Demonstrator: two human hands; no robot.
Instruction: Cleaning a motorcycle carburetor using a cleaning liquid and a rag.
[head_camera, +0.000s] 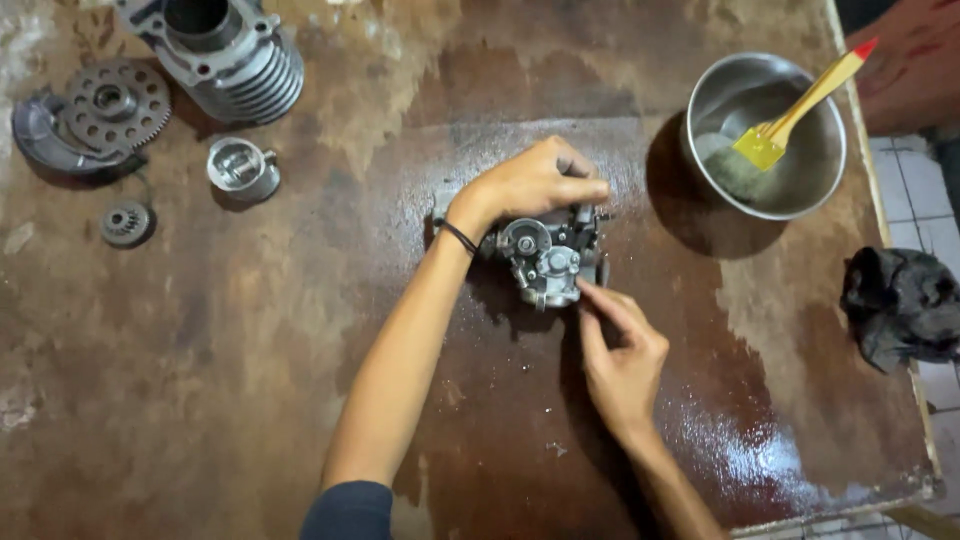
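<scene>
Grey metal carburetor (545, 262) sits mid-table on the wet brown tabletop (300, 330); left hand (535, 183) clamps over its top, fingers curled shut around it, while right hand (622, 355) pinches at its lower right edge, fingertips touching.

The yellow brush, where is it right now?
In the head view, the yellow brush lies in the steel bowl at the table's upper right, right of the carburetor and both hands.
</scene>
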